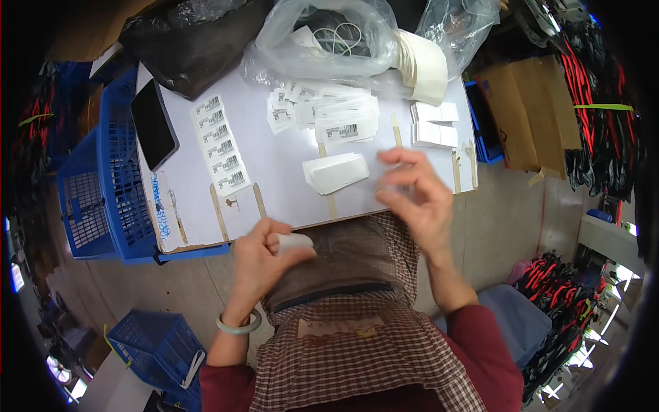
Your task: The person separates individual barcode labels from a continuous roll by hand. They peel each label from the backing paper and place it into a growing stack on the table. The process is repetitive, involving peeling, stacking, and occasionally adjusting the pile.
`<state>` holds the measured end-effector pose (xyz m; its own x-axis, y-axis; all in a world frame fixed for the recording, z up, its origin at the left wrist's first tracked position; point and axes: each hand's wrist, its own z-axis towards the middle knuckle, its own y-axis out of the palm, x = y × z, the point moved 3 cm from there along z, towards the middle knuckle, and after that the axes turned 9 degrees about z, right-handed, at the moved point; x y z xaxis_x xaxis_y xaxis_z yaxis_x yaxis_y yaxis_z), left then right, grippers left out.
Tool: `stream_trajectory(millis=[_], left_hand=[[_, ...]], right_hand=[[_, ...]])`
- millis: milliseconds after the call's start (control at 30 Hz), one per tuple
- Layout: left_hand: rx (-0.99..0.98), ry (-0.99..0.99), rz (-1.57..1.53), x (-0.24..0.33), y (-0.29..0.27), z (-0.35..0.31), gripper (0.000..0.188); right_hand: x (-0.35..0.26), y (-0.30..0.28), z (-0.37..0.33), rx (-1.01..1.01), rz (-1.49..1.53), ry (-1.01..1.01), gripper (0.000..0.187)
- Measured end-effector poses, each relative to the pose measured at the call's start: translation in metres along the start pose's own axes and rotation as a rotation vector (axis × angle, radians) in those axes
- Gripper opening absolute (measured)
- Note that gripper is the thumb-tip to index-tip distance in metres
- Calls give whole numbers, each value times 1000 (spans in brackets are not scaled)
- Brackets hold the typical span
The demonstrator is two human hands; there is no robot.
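A small white roll of labels [294,242] sits low and centre-left in the frame, pinched between the thumb and curled fingers of the left hand [264,264], just below the near edge of the white tabletop [274,165]. The right hand [415,199], right of centre, has its fingertips drawn together on something thin and pale, too blurred to name. A pale green bangle [238,325] circles the left wrist.

Just above the right hand, a short stack of white blank labels [335,172] lies on the tabletop. A strip of barcode stickers [221,145] runs diagonally at centre-left, and a loose heap of barcode labels [326,113] spreads at upper centre. Folded white tags [434,123] lie at the upper right of the tabletop, beside a thick curved bundle of white tags [424,65]. A clear plastic bag [326,38] sits at the top centre, a black phone [154,123] on the left edge. A blue plastic crate [99,185] stands under the tabletop's left side.
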<state>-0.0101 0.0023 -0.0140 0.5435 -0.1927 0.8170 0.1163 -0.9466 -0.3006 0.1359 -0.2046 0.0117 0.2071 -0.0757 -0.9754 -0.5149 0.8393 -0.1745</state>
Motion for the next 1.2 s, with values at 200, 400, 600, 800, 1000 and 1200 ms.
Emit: stream_trajectory(millis=[200,400,600,800,1000,1200], left_hand=[[314,376,416,22,14,23,21],[491,476,704,35,37,37,35],[544,561,712,30,39,47,34],[545,595,724,31,38,47,35],[521,569,695,32,38,45,37],[503,506,649,36,35,43,38]], right_hand=[[3,10,29,-332,-397,-269,74],[15,19,37,-393,-471,-311,69],[21,20,39,-361,-464,-350,64],[22,19,39,-360,-447,-362,63],[13,5,39,-286,-392,-293,68],[6,-15,24,-191,-400,109,68]])
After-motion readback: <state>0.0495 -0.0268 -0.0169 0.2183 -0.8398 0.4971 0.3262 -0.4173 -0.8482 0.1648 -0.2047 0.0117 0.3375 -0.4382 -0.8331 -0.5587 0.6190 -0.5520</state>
